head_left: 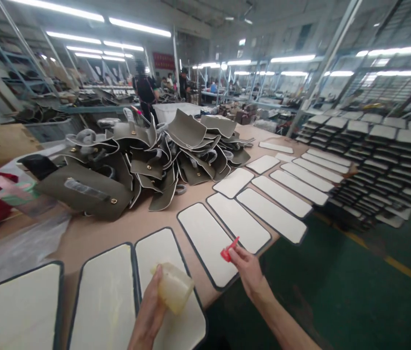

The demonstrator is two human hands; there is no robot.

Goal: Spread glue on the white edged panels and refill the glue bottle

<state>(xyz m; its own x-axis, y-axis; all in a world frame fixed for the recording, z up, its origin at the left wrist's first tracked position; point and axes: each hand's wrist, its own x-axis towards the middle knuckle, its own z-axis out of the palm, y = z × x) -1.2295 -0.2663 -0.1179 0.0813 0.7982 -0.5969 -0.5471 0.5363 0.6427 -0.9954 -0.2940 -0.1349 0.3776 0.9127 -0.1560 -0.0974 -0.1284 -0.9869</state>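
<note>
My left hand is wrapped round a cloudy, yellowish plastic bottle, tilted over a white panel with a dark border. Between the thumb and fingers of my right hand is a small red plastic nozzle cap with a pointed end. Below it lies another white dark-edged panel. The panel to the left carries faint yellowish streaks and a yellowish line along its edge. Bottle and cap are apart.
Olive-grey bag pieces with handles and gold fittings are heaped across the brown tabletop. More white panels lie in a row along its edge. Stacked panels stand at right above the green floor. A person stands behind.
</note>
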